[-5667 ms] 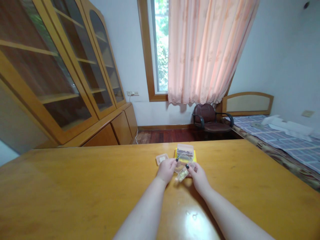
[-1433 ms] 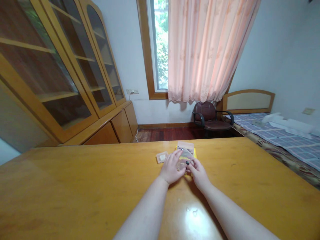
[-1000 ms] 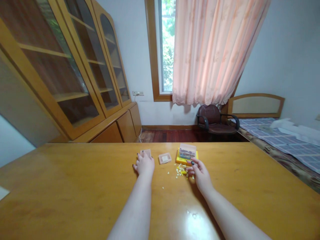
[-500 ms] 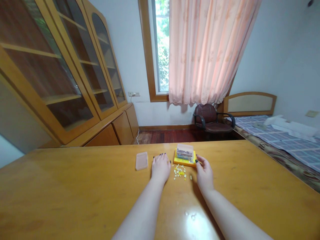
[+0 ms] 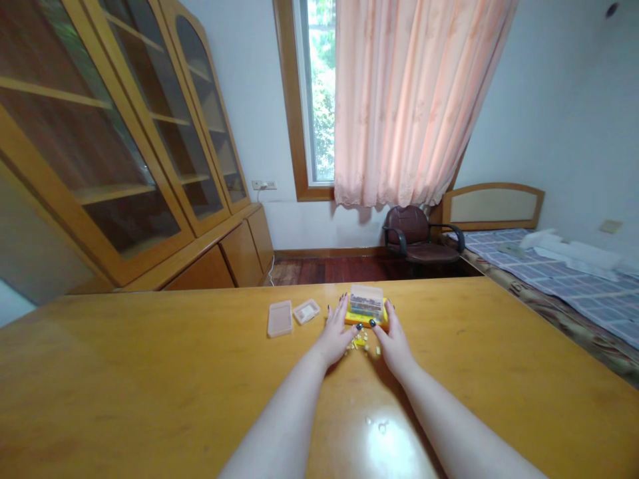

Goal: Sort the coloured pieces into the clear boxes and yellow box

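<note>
A flat yellow box lies on the table, with a clear plastic case standing on it; thin layered contents show through the case. My left hand is at the yellow box's left side, fingers along the edge and thumb at the front corner. On the opposite side, my right hand grips the right edge, its thumb at the front. Small pale and yellow pieces are scattered between my wrists and the box, partly hidden by my left thumb.
To the left lie a clear shallow plastic lid and a smaller clear case. The wooden table reaches to a far edge, beyond which stand a brown armchair and a bed. A glass-door cabinet is at left.
My left hand has moved right, from the tabletop to the yellow box's left side, uncovering the small clear case. My right thumb has shifted to the box's front edge.
</note>
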The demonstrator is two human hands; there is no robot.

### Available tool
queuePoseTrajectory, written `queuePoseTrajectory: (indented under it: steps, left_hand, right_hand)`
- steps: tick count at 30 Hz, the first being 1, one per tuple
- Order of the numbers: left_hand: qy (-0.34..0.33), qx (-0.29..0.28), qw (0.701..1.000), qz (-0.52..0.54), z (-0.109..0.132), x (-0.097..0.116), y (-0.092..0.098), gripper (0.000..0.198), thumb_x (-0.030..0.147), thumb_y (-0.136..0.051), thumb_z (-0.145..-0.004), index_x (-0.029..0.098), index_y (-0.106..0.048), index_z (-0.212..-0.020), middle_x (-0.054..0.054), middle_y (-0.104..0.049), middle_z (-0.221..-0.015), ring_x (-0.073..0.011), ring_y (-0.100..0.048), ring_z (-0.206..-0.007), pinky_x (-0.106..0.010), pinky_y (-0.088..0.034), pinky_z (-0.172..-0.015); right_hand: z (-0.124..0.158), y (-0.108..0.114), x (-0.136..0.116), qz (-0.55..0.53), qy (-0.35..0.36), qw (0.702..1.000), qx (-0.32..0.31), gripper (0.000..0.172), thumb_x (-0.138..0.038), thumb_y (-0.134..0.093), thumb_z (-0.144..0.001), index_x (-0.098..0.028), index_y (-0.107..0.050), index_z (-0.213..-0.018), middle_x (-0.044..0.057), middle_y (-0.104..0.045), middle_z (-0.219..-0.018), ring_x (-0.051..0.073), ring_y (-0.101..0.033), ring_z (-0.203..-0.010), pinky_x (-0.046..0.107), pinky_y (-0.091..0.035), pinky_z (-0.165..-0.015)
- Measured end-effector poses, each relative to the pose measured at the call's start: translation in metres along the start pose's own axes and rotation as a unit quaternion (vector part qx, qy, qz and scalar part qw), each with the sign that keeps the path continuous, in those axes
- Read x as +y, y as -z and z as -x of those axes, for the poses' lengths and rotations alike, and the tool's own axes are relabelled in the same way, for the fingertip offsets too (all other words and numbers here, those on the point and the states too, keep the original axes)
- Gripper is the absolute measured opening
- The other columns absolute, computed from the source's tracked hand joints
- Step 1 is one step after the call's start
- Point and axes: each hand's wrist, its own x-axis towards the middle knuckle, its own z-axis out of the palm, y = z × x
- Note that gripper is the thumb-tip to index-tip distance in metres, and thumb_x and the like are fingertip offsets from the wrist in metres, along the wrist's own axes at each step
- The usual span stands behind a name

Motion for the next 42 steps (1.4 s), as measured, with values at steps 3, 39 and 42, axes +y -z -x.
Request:
queuePoseTrajectory:
  steps: [3,39,42]
  left_hand:
    - [0.0,0.019,0.997,0.077,0.0,-0.004,-0.003,0.066,0.031,-0.05,-0.078,0.026,-0.02,-0.136,-0.006,-0.028,-0.141,-0.0222,-0.018,-0.132,-0.048,-0.004,-0.108]
    - [0.129,0.027,0.921,0.367,-0.006,-0.009,0.002,0.037,0.022,-0.046,-0.073,0.016,-0.06,-0.107,-0.006,-0.066,-0.097,-0.0175,-0.061,-0.083,-0.031,-0.048,-0.073]
    - [0.07,0.051,0.948,0.307,-0.004,-0.007,0.006,0.033,0.025,-0.044,-0.076,0.016,-0.063,-0.102,-0.006,-0.064,-0.103,-0.0192,-0.057,-0.095,-0.035,-0.043,-0.086]
  right_hand:
    - [0.001,0.0,-0.002,-0.018,-0.001,1.0,0.001,0.061,-0.035,-0.061,-0.067,-0.025,-0.042,-0.124,0.005,-0.04,-0.133,0.022,-0.029,-0.127,0.048,-0.016,-0.105]
    - [0.013,-0.01,-0.038,-0.248,-0.106,0.962,-0.044,0.06,-0.029,-0.068,-0.059,-0.023,-0.046,-0.116,0.009,-0.056,-0.115,0.024,-0.056,-0.1,0.037,-0.047,-0.08]
    - [0.011,-0.009,-0.037,-0.255,-0.111,0.958,-0.069,0.058,-0.03,-0.07,-0.055,-0.023,-0.05,-0.11,0.008,-0.057,-0.115,0.026,-0.054,-0.104,0.038,-0.047,-0.081]
